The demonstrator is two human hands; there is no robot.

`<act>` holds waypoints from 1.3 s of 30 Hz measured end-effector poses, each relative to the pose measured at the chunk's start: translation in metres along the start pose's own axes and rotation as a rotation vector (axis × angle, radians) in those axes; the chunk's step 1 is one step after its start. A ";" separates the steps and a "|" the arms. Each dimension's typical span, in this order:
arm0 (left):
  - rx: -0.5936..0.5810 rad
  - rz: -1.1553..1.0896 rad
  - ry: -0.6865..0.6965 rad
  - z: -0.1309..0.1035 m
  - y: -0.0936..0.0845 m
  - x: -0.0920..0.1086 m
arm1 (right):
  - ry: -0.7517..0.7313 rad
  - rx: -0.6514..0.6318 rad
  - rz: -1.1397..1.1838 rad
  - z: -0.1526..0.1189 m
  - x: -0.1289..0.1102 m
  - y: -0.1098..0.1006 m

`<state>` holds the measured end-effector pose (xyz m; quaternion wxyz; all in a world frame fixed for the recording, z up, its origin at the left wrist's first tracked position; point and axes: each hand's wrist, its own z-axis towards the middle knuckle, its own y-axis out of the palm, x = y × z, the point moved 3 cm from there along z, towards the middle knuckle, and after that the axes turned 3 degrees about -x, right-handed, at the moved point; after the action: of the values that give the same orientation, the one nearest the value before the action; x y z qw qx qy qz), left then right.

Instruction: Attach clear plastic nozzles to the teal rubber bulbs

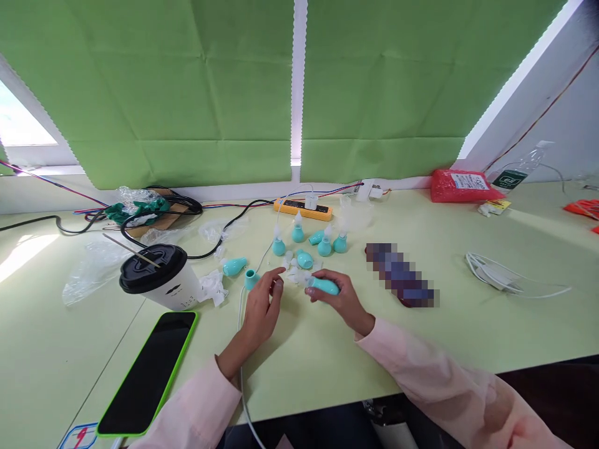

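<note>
My right hand (344, 299) grips a teal squeeze bulb (326, 286) lying sideways, its pale clear tip pointing left. Across from it, my left hand (262, 307) hovers over the table with loosely bent fingers; thumb and index finger are apart and nothing shows between them. Just beyond the left hand stands an open-topped teal bulb (251, 279). Small clear plastic pieces (296, 274) lie between the hands. Farther back, several teal bulbs with whitish nozzles stand upright, among them one bulb (298, 233). Others lie on their sides, such as a bulb (234, 267) at the left.
A lidded paper cup (173, 290) with a straw and a green-edged phone (150, 374) are at the left. Behind the bulbs is an orange power strip (322, 212). A blurred dark object (400, 274), a coiled white cable (496, 274) and a red package (461, 186) lie rightward.
</note>
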<state>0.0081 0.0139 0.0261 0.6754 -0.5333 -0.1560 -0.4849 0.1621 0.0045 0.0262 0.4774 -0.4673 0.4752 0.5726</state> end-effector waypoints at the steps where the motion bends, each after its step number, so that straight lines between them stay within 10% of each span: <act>1: -0.027 0.130 0.073 0.003 0.002 -0.002 | -0.036 0.013 -0.008 0.003 -0.004 -0.005; 10: -0.265 0.819 0.254 0.003 0.037 -0.031 | -0.117 0.018 -0.048 0.009 -0.010 -0.024; 25: -0.249 0.700 0.151 0.006 0.036 -0.023 | -0.079 -0.030 -0.237 0.003 0.005 -0.015; 35: 0.008 -0.247 -0.079 0.001 0.004 -0.006 | -0.427 -0.175 -0.677 -0.005 -0.003 -0.012; 39: -0.138 -0.668 -0.279 0.004 0.004 -0.004 | -0.454 -0.218 -0.769 -0.007 -0.005 -0.010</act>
<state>0.0105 0.0187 0.0225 0.4146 -0.5583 -0.3792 -0.6104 0.1733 -0.0019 0.0295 0.6954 -0.5197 0.0878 0.4885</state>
